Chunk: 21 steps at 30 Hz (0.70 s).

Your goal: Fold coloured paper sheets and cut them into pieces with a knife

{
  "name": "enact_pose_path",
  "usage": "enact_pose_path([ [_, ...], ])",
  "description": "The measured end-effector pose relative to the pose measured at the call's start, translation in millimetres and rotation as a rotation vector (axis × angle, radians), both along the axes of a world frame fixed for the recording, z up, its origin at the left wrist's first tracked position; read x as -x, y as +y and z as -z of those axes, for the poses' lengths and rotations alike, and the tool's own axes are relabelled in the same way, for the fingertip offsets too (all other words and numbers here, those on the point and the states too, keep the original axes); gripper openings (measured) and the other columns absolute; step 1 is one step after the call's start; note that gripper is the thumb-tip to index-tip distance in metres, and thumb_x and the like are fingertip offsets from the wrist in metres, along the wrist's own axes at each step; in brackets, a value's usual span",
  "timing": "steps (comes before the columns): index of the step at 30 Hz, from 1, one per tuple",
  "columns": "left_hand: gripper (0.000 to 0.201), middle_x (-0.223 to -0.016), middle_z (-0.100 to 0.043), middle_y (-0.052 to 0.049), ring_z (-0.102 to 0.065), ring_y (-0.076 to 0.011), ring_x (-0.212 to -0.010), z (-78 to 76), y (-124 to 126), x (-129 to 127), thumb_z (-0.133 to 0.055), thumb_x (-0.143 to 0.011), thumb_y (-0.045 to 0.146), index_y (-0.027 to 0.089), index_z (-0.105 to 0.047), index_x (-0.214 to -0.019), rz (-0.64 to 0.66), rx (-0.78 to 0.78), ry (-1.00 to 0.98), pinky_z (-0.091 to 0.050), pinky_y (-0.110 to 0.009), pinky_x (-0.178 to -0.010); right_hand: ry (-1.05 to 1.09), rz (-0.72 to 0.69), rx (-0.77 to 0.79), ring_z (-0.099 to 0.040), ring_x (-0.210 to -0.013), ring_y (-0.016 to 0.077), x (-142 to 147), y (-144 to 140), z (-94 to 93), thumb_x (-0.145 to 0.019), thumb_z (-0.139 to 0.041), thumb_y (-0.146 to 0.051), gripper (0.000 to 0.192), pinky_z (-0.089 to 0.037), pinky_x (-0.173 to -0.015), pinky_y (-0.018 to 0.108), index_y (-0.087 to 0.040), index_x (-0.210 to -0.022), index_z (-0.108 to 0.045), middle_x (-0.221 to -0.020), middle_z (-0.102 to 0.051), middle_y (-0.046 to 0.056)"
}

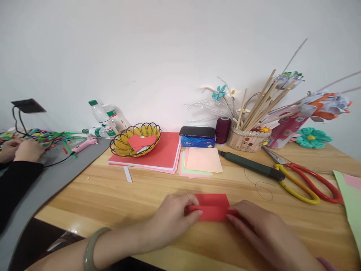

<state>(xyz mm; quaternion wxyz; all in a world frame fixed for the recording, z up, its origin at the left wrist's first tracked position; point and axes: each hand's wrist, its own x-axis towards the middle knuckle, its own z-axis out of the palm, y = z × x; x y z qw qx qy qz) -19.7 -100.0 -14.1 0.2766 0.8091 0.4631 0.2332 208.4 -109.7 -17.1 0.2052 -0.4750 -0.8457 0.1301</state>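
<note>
A small sheet of red paper (pixel 213 214) is between my two hands, low over the wooden table. A raised fold or rolled strip runs across it from side to side. My left hand (pixel 176 214) pinches the left end of that fold between thumb and fingers. At the right end, my right hand (pixel 255 222) pinches the fold in the same way. The back part of the paper lies flat behind the fold. My fingertips cover both ends of the fold.
Behind stand a yellow basket (pixel 121 145) on red sheets (pixel 169 150), sticky notes (pixel 204 160) and a blue packet (pixel 197 142). A green-handled cutter (pixel 248 163) and scissors (pixel 327 184) lie right. Another person's hands (pixel 28 150) work at the grey mat (pixel 70 171) on the left.
</note>
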Motion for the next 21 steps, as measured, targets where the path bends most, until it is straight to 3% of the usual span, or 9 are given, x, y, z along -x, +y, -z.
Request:
enact_pose_path([
  [4,0.023,-0.084,-0.06,-0.001,-0.057,-0.0126,-0.074,12.2,10.9,1.8,-0.058,-0.074,0.009,0.017,-0.05,-0.094,-0.092,0.07,-0.155,-0.045,-0.021,-0.064,0.032,0.13,0.134,-0.065,-0.064,0.0163,3.4,13.8,8.9,-0.088,-0.039,-0.031,0.021,-0.049,-0.055,0.028,-0.021,-0.1,-0.054,-0.075,-0.068,0.0],
  [7,0.02,-0.079,-0.055,0.001,-0.054,-0.0112,-0.066,14.6,13.2,3.1,-0.054,-0.077,0.01,0.019,-0.045,-0.093,-0.101,0.1,-0.189,-0.045,-0.02,-0.058,0.017,0.165,0.093,-0.066,-0.061,0.0172,4.9,18.4,16.6,-0.088,-0.038,-0.031,0.034,-0.049,-0.05,0.027,-0.019,-0.12,-0.043,-0.072,-0.068,-0.001],
  [10,0.025,-0.068,-0.049,0.005,-0.048,-0.0097,-0.053,10.4,12.4,3.6,-0.052,-0.078,0.011,0.019,-0.04,-0.098,-0.097,0.142,-0.164,-0.042,-0.019,-0.049,0.005,0.159,0.003,-0.066,-0.059,0.0164,7.1,18.4,20.7,-0.088,-0.038,-0.03,0.027,-0.049,-0.049,0.026,-0.022,-0.112,-0.048,-0.073,-0.069,-0.001],
  [12,0.023,-0.077,-0.052,0.001,-0.05,-0.0099,-0.058,7.5,12.2,3.4,-0.051,-0.077,0.008,0.019,-0.042,-0.096,-0.043,0.068,-0.109,-0.045,-0.02,-0.053,0.021,0.123,-0.047,-0.066,-0.062,0.0145,9.0,17.2,20.4,-0.089,-0.038,-0.028,0.018,-0.05,-0.052,0.024,-0.024,-0.098,-0.053,-0.076,-0.069,-0.001],
  [15,0.015,-0.094,-0.052,-0.005,-0.055,-0.0116,-0.072,7.2,13.8,2.9,-0.047,-0.077,0.005,0.018,-0.049,-0.084,0.063,-0.101,-0.022,-0.048,-0.023,-0.065,0.056,0.078,-0.097,-0.064,-0.063,0.0112,10.5,14.3,18.2,-0.089,-0.036,-0.023,0.021,-0.05,-0.055,0.021,-0.025,-0.085,-0.057,-0.075,-0.068,-0.002],
  [21,0.014,-0.078,-0.059,-0.001,-0.057,-0.0105,-0.064,21.2,13.6,3.8,-0.044,-0.086,0.011,0.019,-0.056,-0.083,0.148,-0.357,0.131,-0.048,-0.017,-0.057,0.014,0.034,-0.218,-0.065,-0.069,0.0094,4.0,10.5,23.8,-0.087,-0.04,-0.019,0.022,-0.051,-0.061,0.017,-0.025,-0.095,-0.059,-0.081,-0.068,-0.001],
])
